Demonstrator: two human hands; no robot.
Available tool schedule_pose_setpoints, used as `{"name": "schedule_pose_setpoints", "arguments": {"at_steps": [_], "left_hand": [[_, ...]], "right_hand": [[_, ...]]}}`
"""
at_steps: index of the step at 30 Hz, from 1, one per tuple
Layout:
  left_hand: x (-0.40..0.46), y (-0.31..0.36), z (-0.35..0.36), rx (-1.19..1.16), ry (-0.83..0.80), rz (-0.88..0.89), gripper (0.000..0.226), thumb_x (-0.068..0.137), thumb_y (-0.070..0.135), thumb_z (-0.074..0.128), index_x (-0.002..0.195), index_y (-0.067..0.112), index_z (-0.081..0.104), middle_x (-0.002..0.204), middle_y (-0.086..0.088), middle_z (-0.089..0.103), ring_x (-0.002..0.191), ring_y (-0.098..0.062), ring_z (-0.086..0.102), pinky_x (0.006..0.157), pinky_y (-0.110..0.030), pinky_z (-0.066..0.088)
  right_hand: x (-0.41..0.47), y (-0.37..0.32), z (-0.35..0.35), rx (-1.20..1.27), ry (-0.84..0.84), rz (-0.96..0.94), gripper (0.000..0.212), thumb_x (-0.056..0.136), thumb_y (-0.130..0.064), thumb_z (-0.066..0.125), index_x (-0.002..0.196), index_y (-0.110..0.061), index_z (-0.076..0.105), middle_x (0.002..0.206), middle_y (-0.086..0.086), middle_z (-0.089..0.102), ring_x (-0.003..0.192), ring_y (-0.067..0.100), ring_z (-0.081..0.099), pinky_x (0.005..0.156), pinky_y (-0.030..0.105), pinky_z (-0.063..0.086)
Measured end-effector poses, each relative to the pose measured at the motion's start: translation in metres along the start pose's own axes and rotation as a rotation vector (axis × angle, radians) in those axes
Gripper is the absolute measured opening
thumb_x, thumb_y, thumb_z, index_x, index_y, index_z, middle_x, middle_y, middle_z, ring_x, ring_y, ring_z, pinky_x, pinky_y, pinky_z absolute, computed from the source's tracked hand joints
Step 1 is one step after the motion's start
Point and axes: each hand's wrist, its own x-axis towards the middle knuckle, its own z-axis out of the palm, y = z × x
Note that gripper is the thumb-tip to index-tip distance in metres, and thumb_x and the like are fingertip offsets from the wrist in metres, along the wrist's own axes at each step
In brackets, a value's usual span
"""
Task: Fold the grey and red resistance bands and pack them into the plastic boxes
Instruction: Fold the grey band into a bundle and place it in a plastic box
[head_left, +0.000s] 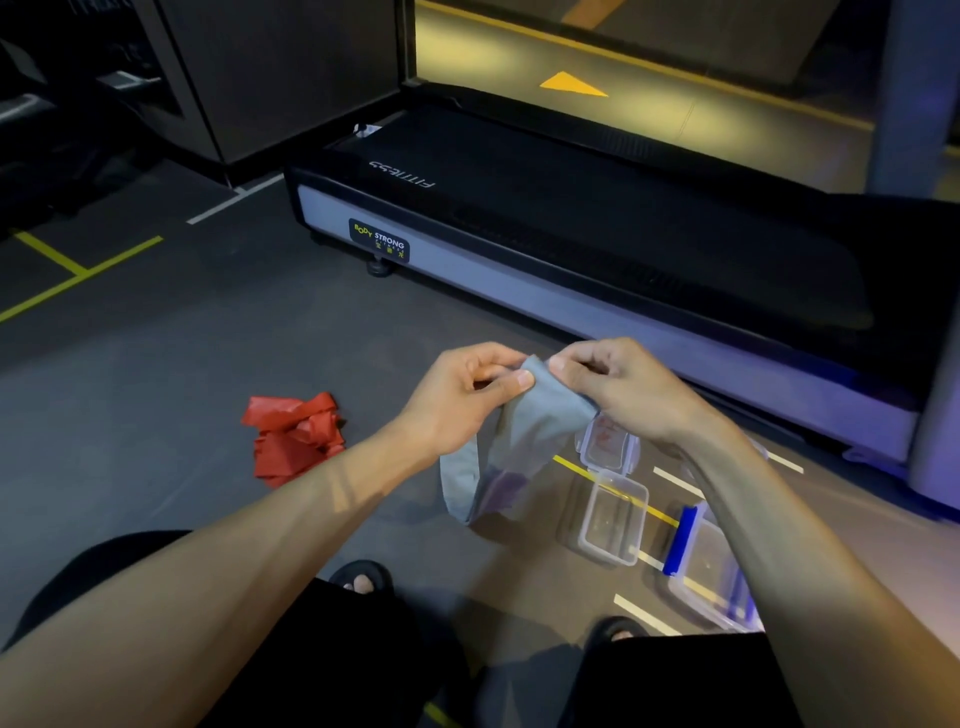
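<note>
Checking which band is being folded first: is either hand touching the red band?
Apart. The head view shows the red band lying alone on the floor, clear of the left hand and right hand.

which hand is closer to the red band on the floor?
Left. The left hand holds the grey band just up and right of the red band; the right hand grips the same band farther right.
</note>
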Motion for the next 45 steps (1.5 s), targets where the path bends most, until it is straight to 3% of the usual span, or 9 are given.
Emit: {"name": "schedule_pose_setpoints", "arguments": {"at_steps": [4,8,12,20,29,32,37,40,45], "left_hand": [[-0.0004,0.0005,0.0032,-0.047,0.005,0.000,0.016,0.096,0.009,0.067,0.111,0.003,0.070,0.082,-0.002,0.076,0.082,-0.011,0.070,0.080,-0.025,0.055],[-0.0007,0.0005,0.0035,-0.091,-0.037,0.002,0.022,0.097,0.010,0.066,0.119,0.009,0.069,0.095,-0.007,0.079,0.093,-0.015,0.072,0.088,-0.028,0.056],[-0.0017,-0.0016,0.0037,-0.094,-0.057,-0.008,0.015,0.097,0.008,0.066,0.110,0.013,0.070,0.099,-0.013,0.078,0.089,-0.016,0.073,0.084,-0.028,0.056],[-0.0001,0.0000,0.0054,-0.094,-0.049,0.016,0.019,0.098,0.008,0.065,0.115,0.011,0.070,0.095,-0.014,0.077,0.090,-0.019,0.072,0.088,-0.032,0.057],[-0.0008,0.0019,0.0067,-0.030,-0.039,0.025,0.011,0.097,0.011,0.066,0.105,0.016,0.072,0.082,0.006,0.076,0.080,-0.006,0.070,0.077,-0.021,0.052],[-0.0008,0.0011,0.0067,-0.026,-0.016,0.030,0.009,0.097,0.009,0.066,0.103,0.004,0.071,0.076,0.007,0.074,0.072,-0.003,0.066,0.071,-0.019,0.050],[-0.0007,0.0031,0.0074,-0.082,-0.056,0.017,0.014,0.100,0.007,0.061,0.112,0.006,0.067,0.069,0.014,0.069,0.066,0.003,0.060,0.068,-0.014,0.048],[-0.0015,0.0000,0.0054,-0.086,-0.086,0.001,0.012,0.099,0.008,0.062,0.108,0.012,0.069,0.086,0.003,0.075,0.080,-0.007,0.068,0.077,-0.020,0.053],[-0.0020,0.0010,0.0039,-0.049,-0.085,-0.011,0.011,0.099,0.008,0.063,0.091,0.011,0.070,0.077,0.004,0.073,0.070,-0.006,0.065,0.070,-0.021,0.051]], "right_hand": [[-0.0014,-0.0016,-0.0005,0.060,-0.024,0.016,0.010,0.093,-0.018,0.074,0.102,-0.014,0.076,0.097,0.007,0.078,0.082,0.009,0.068,0.078,0.024,0.054],[0.0016,0.0013,-0.0001,0.039,0.051,0.018,0.013,0.091,-0.016,0.077,0.104,-0.014,0.076,0.094,0.006,0.078,0.078,0.014,0.070,0.078,0.031,0.056],[-0.0006,-0.0029,-0.0043,0.071,0.088,0.023,0.017,0.091,-0.018,0.077,0.107,-0.016,0.074,0.092,0.003,0.072,0.074,0.011,0.064,0.070,0.022,0.054],[-0.0006,-0.0001,-0.0072,0.038,0.066,-0.001,0.008,0.098,-0.025,0.069,0.101,-0.021,0.075,0.094,0.020,0.074,0.081,0.019,0.063,0.080,0.037,0.048],[0.0001,0.0029,-0.0068,-0.111,-0.034,-0.020,0.037,0.099,-0.044,0.050,0.097,-0.016,0.073,0.093,0.017,0.071,0.076,0.022,0.058,0.076,0.045,0.048],[-0.0016,-0.0004,-0.0043,-0.115,-0.067,-0.038,0.046,0.089,-0.059,0.056,0.096,-0.017,0.074,0.095,0.017,0.071,0.079,0.026,0.061,0.079,0.046,0.050],[-0.0004,-0.0019,-0.0021,-0.143,0.008,-0.084,0.031,0.085,-0.052,0.066,0.095,-0.024,0.076,0.090,0.010,0.073,0.085,0.037,0.065,0.081,0.055,0.053],[0.0015,-0.0022,-0.0050,-0.109,0.079,-0.089,0.012,0.094,-0.030,0.073,0.104,-0.025,0.075,0.093,0.011,0.073,0.076,0.025,0.066,0.080,0.047,0.056],[0.0006,-0.0043,-0.0089,-0.058,0.105,-0.082,0.010,0.093,-0.025,0.074,0.102,-0.021,0.072,0.095,0.014,0.073,0.075,0.018,0.060,0.075,0.038,0.051]]}}
